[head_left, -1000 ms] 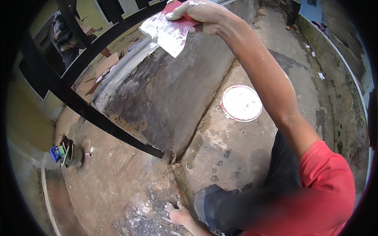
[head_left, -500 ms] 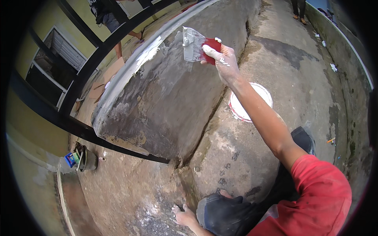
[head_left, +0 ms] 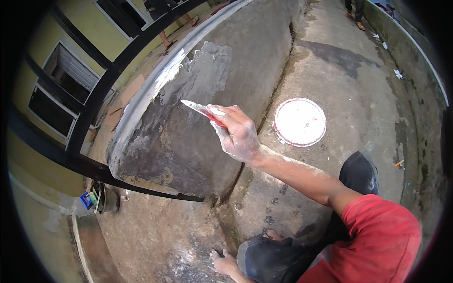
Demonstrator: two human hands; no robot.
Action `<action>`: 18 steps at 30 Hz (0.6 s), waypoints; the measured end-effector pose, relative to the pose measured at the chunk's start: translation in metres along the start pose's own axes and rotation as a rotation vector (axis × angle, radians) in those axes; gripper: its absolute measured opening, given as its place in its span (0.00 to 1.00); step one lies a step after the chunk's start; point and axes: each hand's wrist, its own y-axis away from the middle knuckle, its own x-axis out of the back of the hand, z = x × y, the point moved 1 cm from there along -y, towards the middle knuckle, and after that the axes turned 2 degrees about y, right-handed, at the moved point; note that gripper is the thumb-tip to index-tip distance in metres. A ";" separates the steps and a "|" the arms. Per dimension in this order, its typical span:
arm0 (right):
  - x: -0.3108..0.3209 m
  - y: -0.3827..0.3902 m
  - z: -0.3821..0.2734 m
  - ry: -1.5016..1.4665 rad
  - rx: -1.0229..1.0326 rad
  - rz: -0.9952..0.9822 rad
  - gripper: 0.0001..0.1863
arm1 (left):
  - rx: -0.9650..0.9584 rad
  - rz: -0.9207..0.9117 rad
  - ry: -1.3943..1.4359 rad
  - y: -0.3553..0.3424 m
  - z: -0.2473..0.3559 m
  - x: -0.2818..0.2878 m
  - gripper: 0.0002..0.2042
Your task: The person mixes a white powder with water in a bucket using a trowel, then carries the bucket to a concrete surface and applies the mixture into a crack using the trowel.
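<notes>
My right hand (head_left: pixel 239 137), smeared with white, is closed round the red grip of a putty knife (head_left: pixel 194 106). The blade carries white paste and is turned almost edge-on, pointing left in front of the low cement wall (head_left: pixel 188 137). Whether it touches the wall I cannot tell. Pale grey filler (head_left: pixel 207 66) coats part of that wall's face, and a brighter white strip runs along its top edge. Down beside my knee, my left hand (head_left: pixel 224 262) rests on the ground with its fingers apart, holding nothing. A round red-rimmed container (head_left: pixel 300 121) of white paste stands on the path.
Black metal railing bars (head_left: pixel 94 94) cross the left side above the wall. A dark bucket (head_left: pixel 108 198) with a blue item sits at lower left. Another person's legs (head_left: pixel 356 12) show on the far path, and further legs behind the railing. A concrete wall bounds the right.
My right hand has come down and towards me, and the putty knife has turned from showing its flat blade to nearly edge-on. The paste container is now fully uncovered by my forearm.
</notes>
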 end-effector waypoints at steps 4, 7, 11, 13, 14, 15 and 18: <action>0.031 -0.092 0.074 0.024 -0.551 0.109 0.13 | -0.012 -0.010 0.009 0.003 0.009 -0.008 0.29; 0.019 -0.120 0.085 0.081 -0.492 0.086 0.13 | -0.040 0.034 0.041 0.005 0.013 -0.006 0.29; -0.003 -0.115 0.042 0.048 -0.251 0.122 0.13 | -0.015 0.022 0.045 0.004 0.013 0.002 0.30; -0.010 -0.104 0.020 0.084 -0.149 0.138 0.13 | -0.008 0.007 0.032 0.005 0.013 0.002 0.30; -0.013 -0.097 0.007 0.079 -0.120 0.140 0.14 | -0.011 0.016 0.023 0.004 0.012 -0.001 0.30; -0.019 -0.088 -0.005 0.066 -0.093 0.140 0.14 | -0.008 0.030 0.012 0.004 0.008 -0.002 0.30; -0.022 -0.069 -0.034 0.094 -0.008 0.118 0.14 | -0.022 0.068 0.046 0.005 0.003 -0.011 0.29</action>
